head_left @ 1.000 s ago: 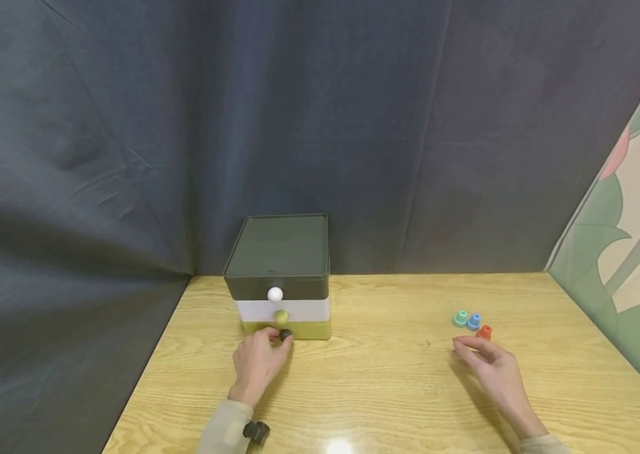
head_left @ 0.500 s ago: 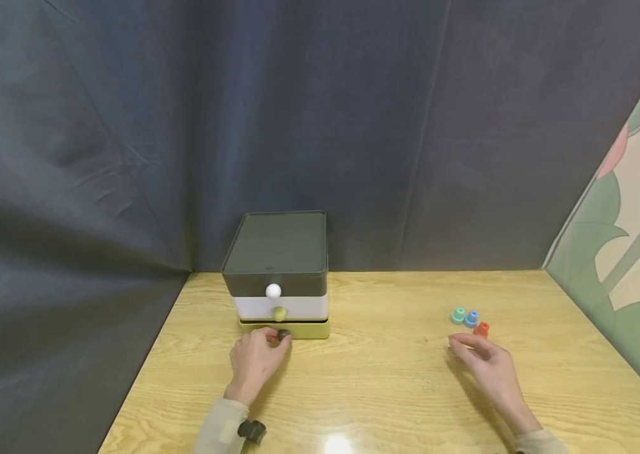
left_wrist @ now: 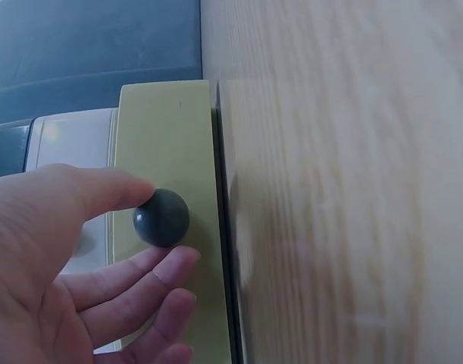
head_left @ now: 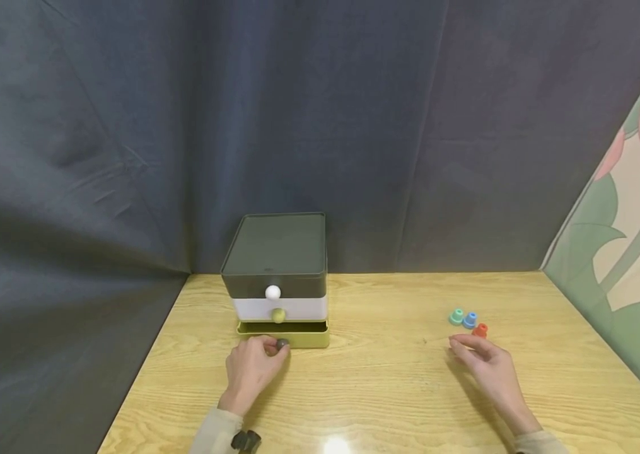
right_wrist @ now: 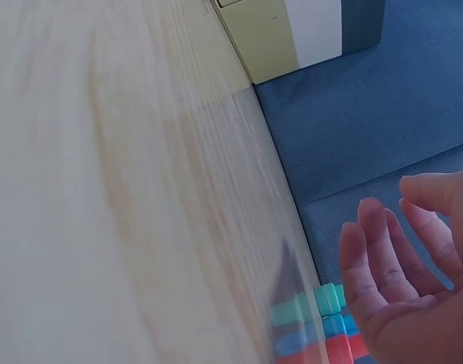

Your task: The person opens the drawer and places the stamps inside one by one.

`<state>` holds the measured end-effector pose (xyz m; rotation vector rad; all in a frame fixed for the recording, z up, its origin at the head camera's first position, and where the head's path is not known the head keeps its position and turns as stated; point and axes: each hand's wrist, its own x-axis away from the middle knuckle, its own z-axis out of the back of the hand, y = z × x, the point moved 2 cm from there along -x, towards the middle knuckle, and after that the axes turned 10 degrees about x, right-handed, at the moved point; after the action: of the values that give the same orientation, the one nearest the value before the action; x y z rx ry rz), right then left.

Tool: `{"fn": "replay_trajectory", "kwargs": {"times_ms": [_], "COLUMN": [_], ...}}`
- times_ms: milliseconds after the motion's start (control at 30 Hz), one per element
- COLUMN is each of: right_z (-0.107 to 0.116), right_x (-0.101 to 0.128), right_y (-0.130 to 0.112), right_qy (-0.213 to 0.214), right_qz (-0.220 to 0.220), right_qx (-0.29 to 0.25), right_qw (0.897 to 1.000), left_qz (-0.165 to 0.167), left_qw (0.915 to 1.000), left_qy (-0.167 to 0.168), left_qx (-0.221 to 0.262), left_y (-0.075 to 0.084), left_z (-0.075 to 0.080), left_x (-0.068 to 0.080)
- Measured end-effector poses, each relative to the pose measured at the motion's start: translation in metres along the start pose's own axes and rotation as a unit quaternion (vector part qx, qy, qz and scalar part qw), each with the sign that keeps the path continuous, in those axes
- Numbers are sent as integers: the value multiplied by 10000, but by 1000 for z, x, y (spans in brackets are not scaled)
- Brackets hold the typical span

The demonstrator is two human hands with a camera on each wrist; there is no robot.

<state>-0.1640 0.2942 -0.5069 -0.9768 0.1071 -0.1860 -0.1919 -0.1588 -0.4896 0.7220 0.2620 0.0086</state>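
Left hand [head_left: 251, 372] pinches the dark knob [head_left: 282, 344] of the yellow-green bottom drawer [head_left: 302, 336], directly at its 12 o'clock; right hand [head_left: 487, 366] rests loose-fingered, holding nothing, well apart at 3 o'clock.

Three-drawer box [head_left: 277, 252], centre frame: bottom yellow-green drawer [head_left: 284, 334] is drawn slightly out, its dark knob [head_left: 282, 343] pinched by the left hand [head_left: 251, 372]. Right hand [head_left: 487, 369], lower right, is held loosely curled just beside three small pegs [head_left: 468, 321].

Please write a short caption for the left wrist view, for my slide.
Left hand pinches the dark knob of the yellow-green bottom drawer beside the wooden table.
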Motion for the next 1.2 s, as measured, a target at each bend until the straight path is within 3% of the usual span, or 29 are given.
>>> {"fn": "replay_trajectory", "kwargs": {"times_ms": [667, 1200], "right_z": [5, 11], "right_x": [2, 2], "right_y": [3, 5], "right_qy": [60, 135], "right_qz": [39, 110], "right_qx": [116, -309], "right_qw": [9999, 9994], "left_qz": [-85, -49], "left_qw": [9999, 9992], "left_qy": [-139, -376], "left_qx": [-28, -101], "left_y": [5, 8], "left_z": [9, 21], "left_x": [19, 42]}}
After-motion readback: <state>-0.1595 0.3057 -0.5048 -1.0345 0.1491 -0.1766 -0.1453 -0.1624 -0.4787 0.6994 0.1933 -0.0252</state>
